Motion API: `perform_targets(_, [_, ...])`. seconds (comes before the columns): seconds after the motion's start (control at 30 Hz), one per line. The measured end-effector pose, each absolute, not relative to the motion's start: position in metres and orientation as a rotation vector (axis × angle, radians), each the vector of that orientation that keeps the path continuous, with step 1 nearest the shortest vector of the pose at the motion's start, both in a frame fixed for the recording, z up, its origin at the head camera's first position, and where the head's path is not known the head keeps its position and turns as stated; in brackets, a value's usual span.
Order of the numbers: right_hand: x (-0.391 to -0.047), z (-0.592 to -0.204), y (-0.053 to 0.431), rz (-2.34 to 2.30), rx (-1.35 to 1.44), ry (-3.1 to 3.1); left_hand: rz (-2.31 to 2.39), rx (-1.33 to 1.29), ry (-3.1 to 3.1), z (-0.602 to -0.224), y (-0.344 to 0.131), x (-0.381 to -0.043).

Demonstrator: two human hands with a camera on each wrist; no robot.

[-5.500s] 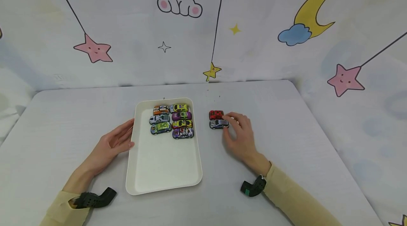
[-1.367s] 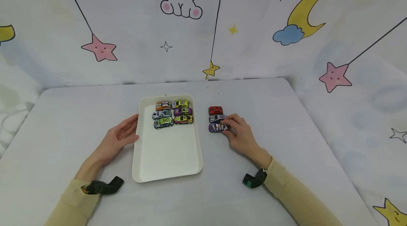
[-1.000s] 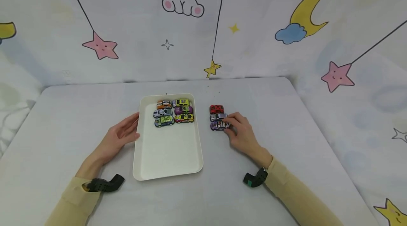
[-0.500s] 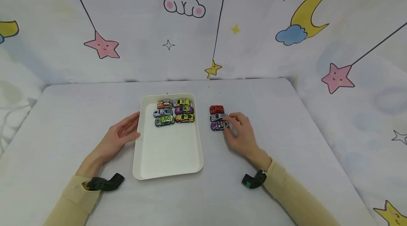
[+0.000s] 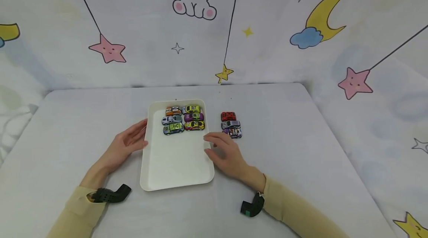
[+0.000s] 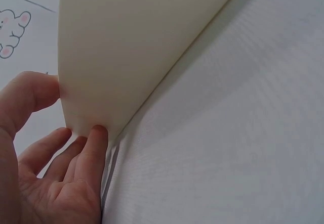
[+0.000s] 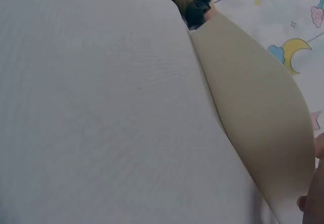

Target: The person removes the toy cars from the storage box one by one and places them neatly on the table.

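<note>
A shallow white tray (image 5: pixel 177 169) holds several small toy cars in two columns at its far end, among them a green car (image 5: pixel 173 128) and a yellow-and-red car (image 5: pixel 194 125). My left hand (image 5: pixel 122 148) rests against the tray's left side; in the left wrist view its fingertips touch the outer wall. Over the tray's right rim, my right hand (image 5: pixel 227 156) has thumb and forefinger apart, nothing between them. Beyond it, three toy cars stand in a column on the table: red (image 5: pixel 228 116), silver (image 5: pixel 230 124) and purple (image 5: pixel 235 132), the last partly behind the hand.
The white-covered table (image 5: pixel 284 119) ends at a wall cloth (image 5: pixel 147 26) printed with stars, a moon and a bear. Each wrist wears a dark device (image 5: pixel 253 205) with a bent arm over the cuff. In the right wrist view the tray's outer wall (image 7: pixel 258 113) stands upright.
The purple car has left the tray and now stands below the silver one. My right hand has let go of it and moved left to the tray. The left hand keeps touching the tray.
</note>
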State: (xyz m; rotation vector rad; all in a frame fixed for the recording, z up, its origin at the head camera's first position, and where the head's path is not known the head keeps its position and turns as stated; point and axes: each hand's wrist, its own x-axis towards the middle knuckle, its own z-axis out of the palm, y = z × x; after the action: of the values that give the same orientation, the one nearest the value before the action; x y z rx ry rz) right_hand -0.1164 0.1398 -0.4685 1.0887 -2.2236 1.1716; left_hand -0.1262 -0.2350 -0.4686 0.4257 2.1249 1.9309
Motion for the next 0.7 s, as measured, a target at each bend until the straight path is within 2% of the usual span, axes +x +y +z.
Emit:
perform_targets(0.27, [-0.124, -0.466, 0.126, 1.254, 1.046, -2.422, 1.943, 0.404, 2.115, -0.469, -0.232, -0.126])
perform_targets(0.7, [-0.163, -0.447, 0.105, 0.989, 0.875, -2.703, 1.945, 0.425, 2.115, -0.47, -0.234, -0.123])
